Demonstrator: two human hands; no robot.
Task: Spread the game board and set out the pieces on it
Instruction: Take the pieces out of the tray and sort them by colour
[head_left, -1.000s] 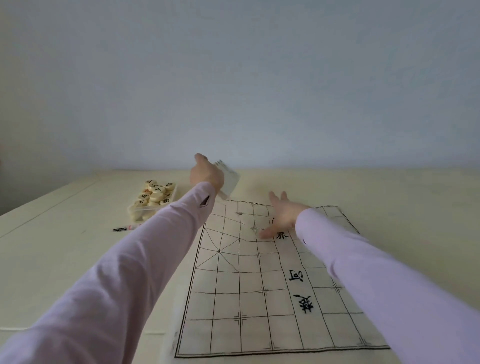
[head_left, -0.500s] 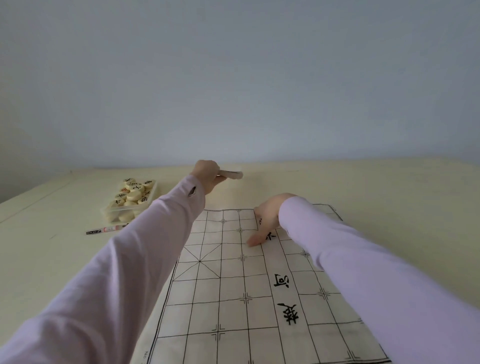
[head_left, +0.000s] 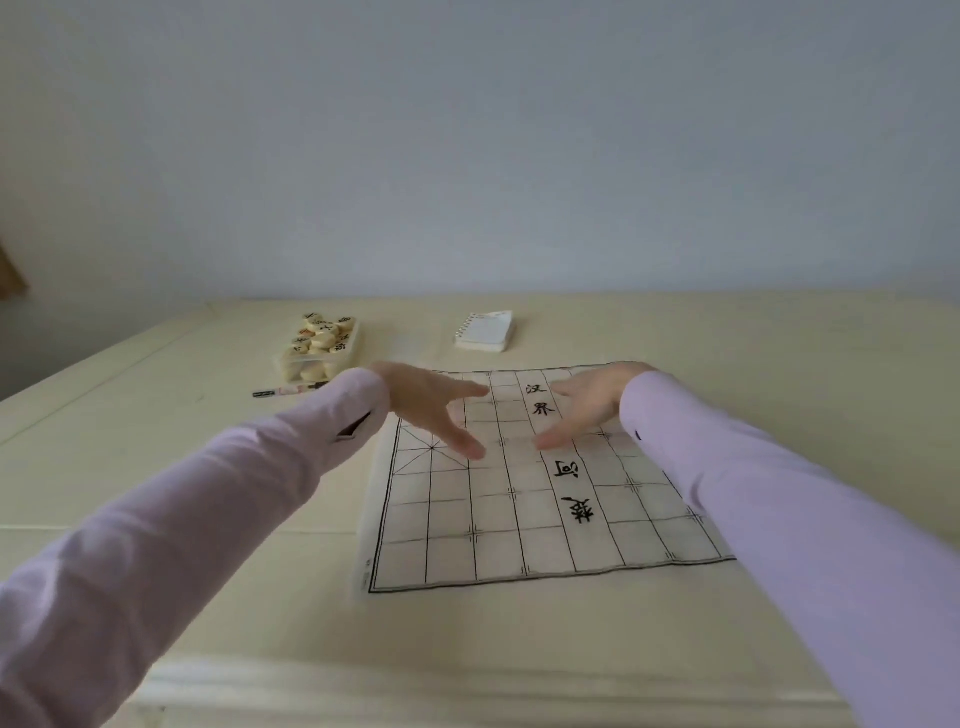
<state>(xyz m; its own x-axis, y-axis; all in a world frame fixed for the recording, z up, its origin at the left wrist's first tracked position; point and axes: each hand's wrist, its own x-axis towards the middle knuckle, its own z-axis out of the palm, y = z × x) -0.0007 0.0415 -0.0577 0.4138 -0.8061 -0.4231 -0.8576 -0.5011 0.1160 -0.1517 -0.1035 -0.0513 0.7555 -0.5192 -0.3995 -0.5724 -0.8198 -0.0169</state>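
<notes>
Since a moment ago your left hand (head_left: 431, 410) has let go of the notepad (head_left: 485, 331), which now lies on the tabletop (head_left: 779, 364) at 12 o'clock from the spread game board (head_left: 519, 519). Both hands are over the board's far half, your right hand (head_left: 582, 410) at 3 o'clock of the left. Each grip is wide, fingers straight, holding nothing; through the blur they may be touching the sheet. The pieces (head_left: 324, 332) sit heaped in their box (head_left: 345, 358) at 11 o'clock, with a pen (head_left: 288, 391) just beside it.

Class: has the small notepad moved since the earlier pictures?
Yes. The notepad left the left hand and went down onto the table, right of the box of pieces.
</notes>
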